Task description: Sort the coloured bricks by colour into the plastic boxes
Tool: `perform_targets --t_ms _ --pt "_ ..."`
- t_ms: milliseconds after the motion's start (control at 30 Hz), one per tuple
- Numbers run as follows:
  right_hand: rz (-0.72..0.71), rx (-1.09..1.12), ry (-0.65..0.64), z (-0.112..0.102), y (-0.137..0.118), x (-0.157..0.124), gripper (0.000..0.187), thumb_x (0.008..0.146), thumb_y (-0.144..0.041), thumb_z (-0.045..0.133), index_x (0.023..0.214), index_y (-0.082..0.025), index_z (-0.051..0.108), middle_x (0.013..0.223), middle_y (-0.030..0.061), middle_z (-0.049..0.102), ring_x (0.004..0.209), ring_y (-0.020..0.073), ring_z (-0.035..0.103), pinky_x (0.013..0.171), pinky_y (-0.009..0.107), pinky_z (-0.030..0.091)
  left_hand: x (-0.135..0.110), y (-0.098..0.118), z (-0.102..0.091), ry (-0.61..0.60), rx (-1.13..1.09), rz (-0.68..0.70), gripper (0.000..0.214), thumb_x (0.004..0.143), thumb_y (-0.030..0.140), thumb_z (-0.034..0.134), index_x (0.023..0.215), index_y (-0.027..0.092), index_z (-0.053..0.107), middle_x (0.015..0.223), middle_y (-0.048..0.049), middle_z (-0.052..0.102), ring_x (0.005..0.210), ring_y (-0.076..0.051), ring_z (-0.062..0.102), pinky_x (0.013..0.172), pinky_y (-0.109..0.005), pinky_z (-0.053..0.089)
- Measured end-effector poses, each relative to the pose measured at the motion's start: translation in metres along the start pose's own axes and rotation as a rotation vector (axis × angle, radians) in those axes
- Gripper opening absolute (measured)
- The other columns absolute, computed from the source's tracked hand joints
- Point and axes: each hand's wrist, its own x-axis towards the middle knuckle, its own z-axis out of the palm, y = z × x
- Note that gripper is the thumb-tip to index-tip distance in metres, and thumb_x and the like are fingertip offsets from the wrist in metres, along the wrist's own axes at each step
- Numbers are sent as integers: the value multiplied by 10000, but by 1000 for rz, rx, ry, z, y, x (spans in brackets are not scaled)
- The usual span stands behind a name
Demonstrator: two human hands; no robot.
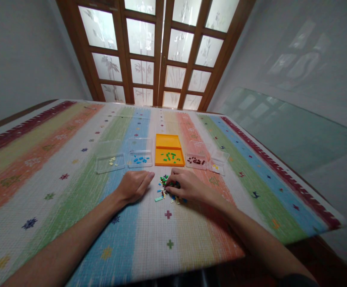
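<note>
A small pile of mixed toy building bricks (163, 181) lies on the striped cloth, with green, blue, dark brown and pale pieces in it. Over the pile's right side is my right hand (187, 184), its thumb and fingers curled down among the bricks; what is between the fingertips is hidden. Just left of the pile my left hand (135, 185) rests closed on the cloth, thumb on top; its palm side is out of sight. A light green studded plate (159, 199) lies at the pile's near edge.
Behind the hands stand open boxes in a row: a clear box (102, 169) with pale yellow bricks, another clear box (131, 163) with blue, an orange box (160, 163) with green, a clear box (196, 166) with brown, and a small clear box (221, 171) with yellow.
</note>
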Motion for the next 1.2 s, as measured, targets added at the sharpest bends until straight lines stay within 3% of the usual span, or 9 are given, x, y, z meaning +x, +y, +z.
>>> perform_targets --t_ms 633,967,1200 --pt "104 -56 37 5 -6 1 156 919 -292 677 856 -161 734 887 95 654 759 178 540 654 306 360 -1 0 1 -36 13 -6 467 1057 257 304 660 187 539 559 2 551 502 -131 497 536 -252 371" --pt "75 17 30 4 -11 -1 112 896 -202 666 944 -155 756 937 82 655 796 168 554 696 298 392 0 0 0 -43 33 -4 493 1065 278 287 649 188 534 545 4 546 493 -126 487 521 -251 366" --pt "65 -1 39 8 -13 2 119 909 -238 680 954 -158 756 930 68 646 792 167 557 704 298 404 0 0 0 -51 38 -2 487 1065 278 287 663 186 547 558 -4 566 504 -131 506 518 -254 373"
